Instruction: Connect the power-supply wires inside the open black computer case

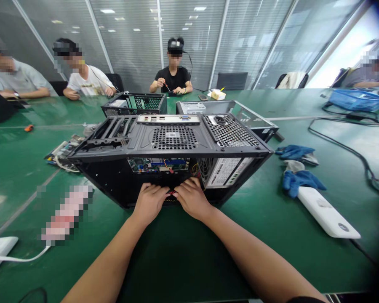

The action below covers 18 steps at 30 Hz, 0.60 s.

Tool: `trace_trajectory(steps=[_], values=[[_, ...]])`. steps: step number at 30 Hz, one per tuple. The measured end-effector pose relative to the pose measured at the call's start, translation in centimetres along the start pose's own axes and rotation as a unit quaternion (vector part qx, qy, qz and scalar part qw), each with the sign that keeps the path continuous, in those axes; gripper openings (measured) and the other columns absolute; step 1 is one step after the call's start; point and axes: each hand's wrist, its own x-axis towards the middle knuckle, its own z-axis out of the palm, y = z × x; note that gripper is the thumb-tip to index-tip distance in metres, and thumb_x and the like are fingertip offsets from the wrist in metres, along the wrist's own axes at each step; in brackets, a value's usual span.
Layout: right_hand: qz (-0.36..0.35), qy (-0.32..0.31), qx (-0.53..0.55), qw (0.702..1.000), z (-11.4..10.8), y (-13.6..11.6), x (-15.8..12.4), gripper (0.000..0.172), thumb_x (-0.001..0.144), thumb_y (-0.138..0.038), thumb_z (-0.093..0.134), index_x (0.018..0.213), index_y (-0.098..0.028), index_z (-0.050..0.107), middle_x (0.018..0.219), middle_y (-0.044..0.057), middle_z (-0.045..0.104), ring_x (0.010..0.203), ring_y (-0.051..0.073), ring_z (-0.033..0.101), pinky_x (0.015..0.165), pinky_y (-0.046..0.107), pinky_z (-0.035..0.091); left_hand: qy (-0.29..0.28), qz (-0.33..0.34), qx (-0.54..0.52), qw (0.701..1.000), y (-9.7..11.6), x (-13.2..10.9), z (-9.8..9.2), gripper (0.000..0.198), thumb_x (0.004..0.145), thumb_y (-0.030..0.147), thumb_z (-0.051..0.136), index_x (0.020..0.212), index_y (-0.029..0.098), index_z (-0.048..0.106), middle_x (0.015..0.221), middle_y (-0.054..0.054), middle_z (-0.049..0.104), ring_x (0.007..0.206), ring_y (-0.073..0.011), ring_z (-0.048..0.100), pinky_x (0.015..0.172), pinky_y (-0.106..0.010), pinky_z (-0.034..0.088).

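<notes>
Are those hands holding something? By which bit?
The left hand and right hand are at something red in the computer case; whether or where they grip is hidden.

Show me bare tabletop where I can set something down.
Bare green table shows between the right forearm and white device, and between the left forearm and blurred pink item. It's crowded behind the computer case, where two more cases stand close.
</notes>
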Motion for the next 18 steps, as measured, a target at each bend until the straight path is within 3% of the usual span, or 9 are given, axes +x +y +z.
trace_trajectory(steps=[7,11,15,18], values=[[0.004,0.019,0.007,1.000,-0.13,0.12,0.02,0.019,0.095,-0.028,0.048,0.095,-0.017,0.064,0.081,0.006,0.067,0.082,0.021,0.055,0.087,0.040,0.036,0.005,0.012,0.002,1.000,0.07,0.13,-0.27,0.030,0.100,0.032,0.038,0.102,0.017,0.064,0.072,-0.003,0.063,0.068,-0.0163,0.057,0.075,-0.033,0.035],[0.002,0.026,0.025,0.999,-0.17,0.32,-0.08,0.020,0.093,-0.032,0.053,0.102,-0.018,0.064,0.094,0.008,0.069,0.099,0.024,0.058,0.090,0.041,0.037,0.002,0.018,-0.002,1.000,-0.11,0.10,-0.53,0.029,0.100,0.031,0.039,0.104,0.017,0.064,0.075,-0.003,0.063,0.069,-0.0161,0.056,0.075,-0.033,0.036],[0.002,0.032,0.024,0.999,-0.36,0.46,-0.07,0.019,0.092,-0.032,0.055,0.104,-0.020,0.063,0.102,0.007,0.070,0.118,0.024,0.053,0.102,0.044,0.030,0.001,0.023,-0.009,1.000,-0.32,0.08,-0.86,0.029,0.099,0.029,0.039,0.104,0.016,0.064,0.073,-0.003,0.062,0.069,-0.0160,0.055,0.074,-0.033,0.037],[0.004,0.038,0.016,0.999,-0.57,0.50,0.03,0.017,0.093,-0.032,0.055,0.103,-0.021,0.063,0.101,0.005,0.070,0.115,0.023,0.056,0.105,0.045,0.027,0.004,0.029,-0.017,0.999,-0.37,0.00,-1.03,0.028,0.099,0.029,0.040,0.103,0.016,0.064,0.074,-0.003,0.062,0.068,-0.0161,0.054,0.074,-0.034,0.038]])
